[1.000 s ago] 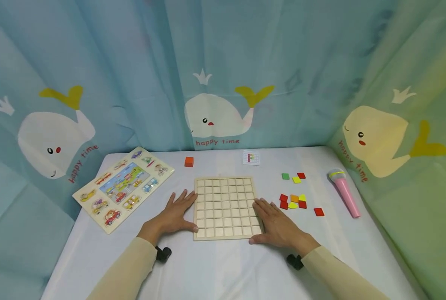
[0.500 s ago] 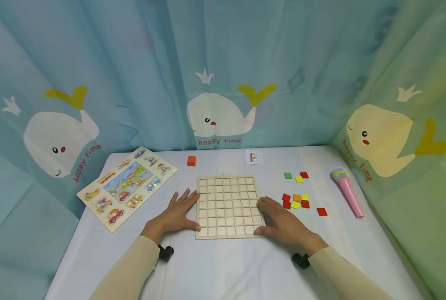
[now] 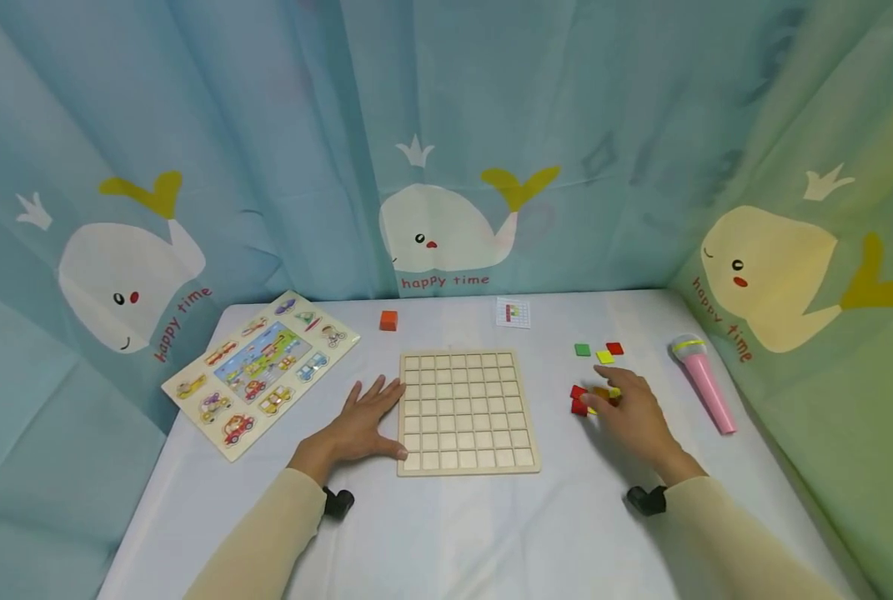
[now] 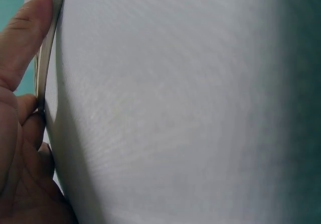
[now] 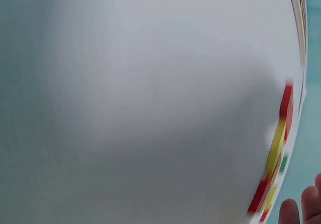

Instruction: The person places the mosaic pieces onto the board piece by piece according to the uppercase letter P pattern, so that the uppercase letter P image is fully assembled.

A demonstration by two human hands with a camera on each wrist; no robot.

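Note:
A square wooden grid board lies flat in the middle of the white table. My left hand rests along its left side with fingers spread, thumb near the front corner; the left wrist view shows the thumb against the board's edge. To the right of the board, my right hand is over a small cluster of coloured tiles, thumb and fingers apart. Red tiles show beside the thumb, while orange and yellow ones are partly hidden under the fingers. In the right wrist view, fingertips appear near the blurred tiles.
Behind the cluster lie a green tile, a yellow tile and a red tile. A pattern card and an orange cube are at the back. A vehicle puzzle is left, a pink toy microphone right.
My right hand has left the board's right edge and moved rightward over the tile cluster, covering some tiles. The left hand has stayed at the board's left side. The head view has shifted slightly.

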